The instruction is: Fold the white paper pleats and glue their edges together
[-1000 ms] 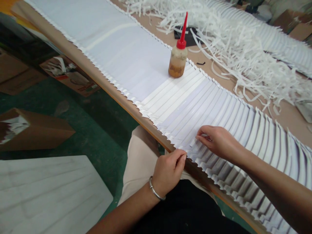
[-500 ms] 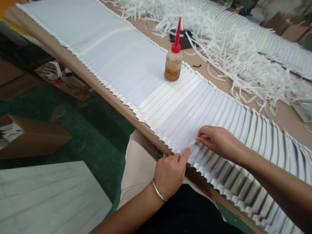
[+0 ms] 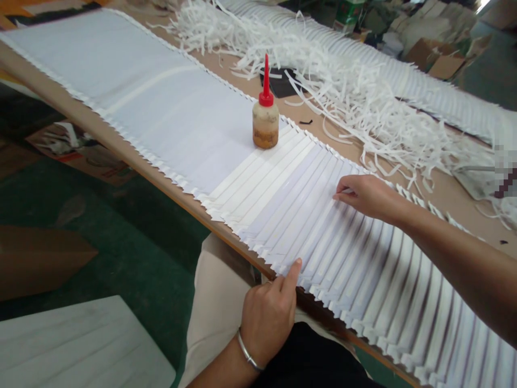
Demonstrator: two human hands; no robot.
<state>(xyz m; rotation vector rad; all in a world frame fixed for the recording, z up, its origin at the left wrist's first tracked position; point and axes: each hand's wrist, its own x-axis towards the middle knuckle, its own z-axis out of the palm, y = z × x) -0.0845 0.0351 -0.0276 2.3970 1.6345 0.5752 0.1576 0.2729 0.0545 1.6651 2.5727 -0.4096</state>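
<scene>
A long white pleated sheet (image 3: 278, 196) lies across the table, its narrow folds overlapping like slats. My left hand (image 3: 270, 310), wearing a silver bangle and a ring, rests at the near edge. Its index finger is stretched out onto the folds, the others are curled, and it holds nothing. Farther across the folds, my right hand (image 3: 365, 196) is pinched shut at a fold, on what looks like a thin white strip, mostly hidden by the fingers. A squeeze bottle (image 3: 265, 125) with a red nozzle and amber liquid stands upright on the sheet.
Behind the sheet lies a tangled heap of white strips (image 3: 323, 81), partly over a black flat piece (image 3: 283, 82). Another pleated length (image 3: 436, 89) runs along the far side. Cardboard boxes (image 3: 40, 258) and a pale stool top (image 3: 81, 345) stand at lower left.
My right hand has slid along the folds toward the far edge, away from my left hand. My left index finger stays at the near edge. The view has shifted somewhat.
</scene>
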